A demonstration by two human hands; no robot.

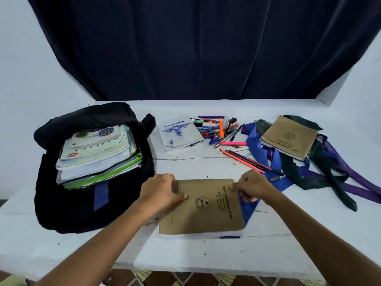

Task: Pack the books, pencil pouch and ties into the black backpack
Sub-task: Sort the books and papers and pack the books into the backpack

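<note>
Dark blue curtain [195, 48] hangs behind our white worktop [206, 250], with pale wall on either side of it. We stand at the near edge, and a patch of patterned floor shows below it.

On the left of the worktop lies the black backpack [68, 203], flat on its back with its mouth open toward the curtain. A stack of books [97, 155] sits in that opening, partly inside and partly sticking out over the bag's front, with a green-edged one at the bottom of the pile.

Right in front of us lies a brown-covered book [202, 209], flat on the worktop just beside the backpack. Our left hand [160, 193] holds its far left corner, fingers curled over the edge and thumb laid on the cover. Our right hand [251, 188] pinches its far right corner between thumb and curled fingers. A blue tie [255, 141] runs from under this book's right side up toward the back.

Farther back, near the middle, a white exercise book [179, 133] lies flat, with a loose scatter of pens and pencils [222, 131] just to its right, and a few more pencils [247, 162] lying apart from that heap. On the right, a second brown book [288, 137] rests on a tangle of ties: a dark green tie [329, 174] and a purple tie [360, 186] trail toward the right edge.
</note>
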